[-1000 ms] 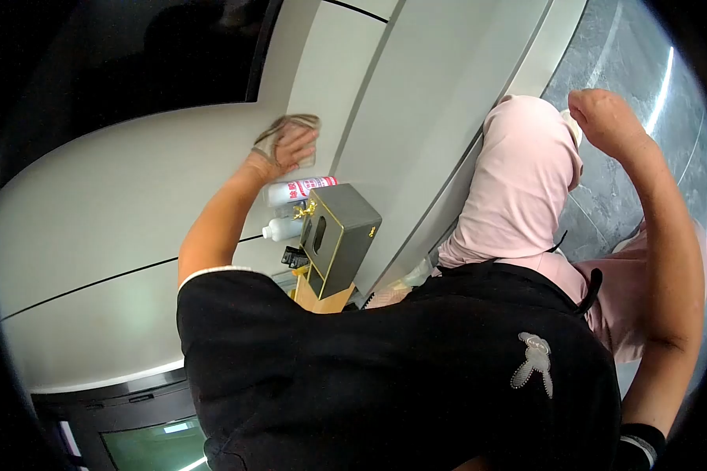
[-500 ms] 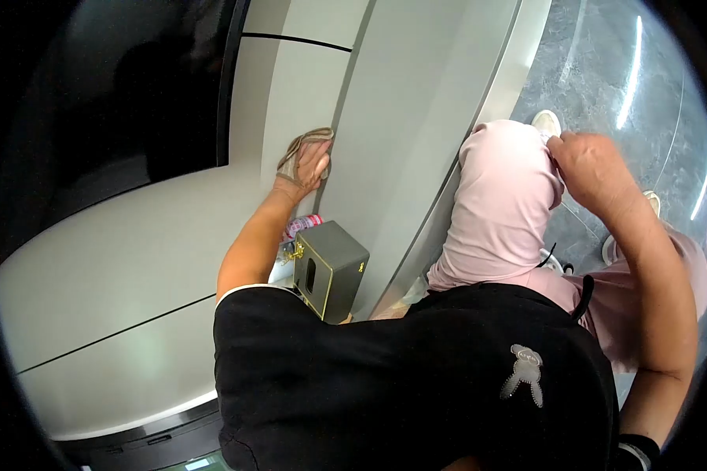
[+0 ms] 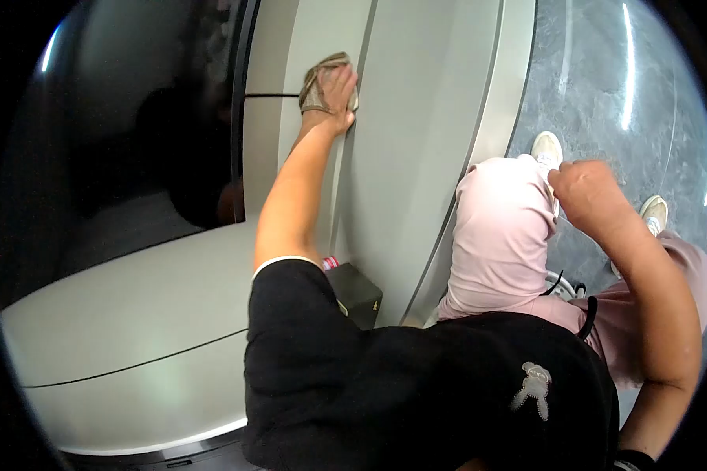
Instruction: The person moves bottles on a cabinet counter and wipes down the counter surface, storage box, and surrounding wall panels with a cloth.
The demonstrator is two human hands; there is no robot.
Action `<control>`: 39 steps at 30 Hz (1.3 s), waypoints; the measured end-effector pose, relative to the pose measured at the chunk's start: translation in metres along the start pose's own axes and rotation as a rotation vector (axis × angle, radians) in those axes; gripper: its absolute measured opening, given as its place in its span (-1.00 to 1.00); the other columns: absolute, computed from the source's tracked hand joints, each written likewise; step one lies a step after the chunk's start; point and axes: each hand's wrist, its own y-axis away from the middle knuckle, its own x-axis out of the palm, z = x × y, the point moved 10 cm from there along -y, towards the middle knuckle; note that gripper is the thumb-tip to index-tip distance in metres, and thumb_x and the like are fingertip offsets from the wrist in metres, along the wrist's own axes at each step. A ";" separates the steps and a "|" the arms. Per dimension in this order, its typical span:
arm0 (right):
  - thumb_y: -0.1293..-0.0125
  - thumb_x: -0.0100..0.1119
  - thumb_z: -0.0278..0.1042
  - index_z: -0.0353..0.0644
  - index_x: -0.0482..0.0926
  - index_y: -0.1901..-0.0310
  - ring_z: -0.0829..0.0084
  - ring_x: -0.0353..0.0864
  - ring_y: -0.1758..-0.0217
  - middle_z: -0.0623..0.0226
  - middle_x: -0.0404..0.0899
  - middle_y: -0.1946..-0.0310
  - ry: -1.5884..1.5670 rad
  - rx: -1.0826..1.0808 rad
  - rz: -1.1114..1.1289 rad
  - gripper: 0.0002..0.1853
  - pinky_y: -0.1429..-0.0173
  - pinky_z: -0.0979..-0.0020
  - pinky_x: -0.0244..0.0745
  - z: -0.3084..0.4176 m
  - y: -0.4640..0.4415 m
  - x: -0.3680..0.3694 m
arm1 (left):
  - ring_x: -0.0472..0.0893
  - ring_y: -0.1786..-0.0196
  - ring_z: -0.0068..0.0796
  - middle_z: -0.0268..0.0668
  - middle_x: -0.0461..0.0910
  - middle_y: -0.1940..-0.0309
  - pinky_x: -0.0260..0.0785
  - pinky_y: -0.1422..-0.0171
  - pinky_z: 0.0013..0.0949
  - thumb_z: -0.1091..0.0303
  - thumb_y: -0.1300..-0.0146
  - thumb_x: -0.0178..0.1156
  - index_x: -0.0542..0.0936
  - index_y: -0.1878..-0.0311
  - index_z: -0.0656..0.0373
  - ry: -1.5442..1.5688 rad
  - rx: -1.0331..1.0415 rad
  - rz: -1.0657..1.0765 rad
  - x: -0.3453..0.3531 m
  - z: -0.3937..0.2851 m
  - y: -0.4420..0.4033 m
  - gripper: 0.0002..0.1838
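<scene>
My left hand [image 3: 340,88] reaches out and presses a brownish-grey cloth [image 3: 314,91] against a pale grey surface, at the crease where two panels meet. The cloth is bunched around and under the fingers, and part of it is hidden by the hand. At my bent right knee, over the pink trousers [image 3: 499,231], rests my right hand [image 3: 591,188]. Its fingers are curled into a loose fist with nothing showing in them. Below my left forearm stands a dark grey box [image 3: 361,289], partly covered by my black sleeve.
A large glossy black screen [image 3: 126,141] fills the left side. Beside the box, a small pink-and-white item [image 3: 330,263] peeks out from behind my arm. A metal-coloured edge [image 3: 501,102] borders the grey panel, with the grey marbled floor [image 3: 589,94] beyond.
My left hand has slid the cloth farther away along the surface and slightly to the right. My sleeve now covers more of the box. The right hand stays at the knee.
</scene>
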 end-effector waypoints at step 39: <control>-0.06 0.17 -0.37 -0.11 0.62 0.40 0.27 0.68 0.29 0.24 0.65 0.38 0.158 0.162 -0.037 -0.92 0.21 0.33 0.54 0.005 -0.004 -0.032 | 0.02 -0.51 -0.09 -0.11 -0.01 -0.49 -0.10 -0.46 0.19 0.04 -0.36 -0.03 0.18 -0.44 0.03 -0.025 -0.608 -0.434 0.012 0.097 0.034 -0.38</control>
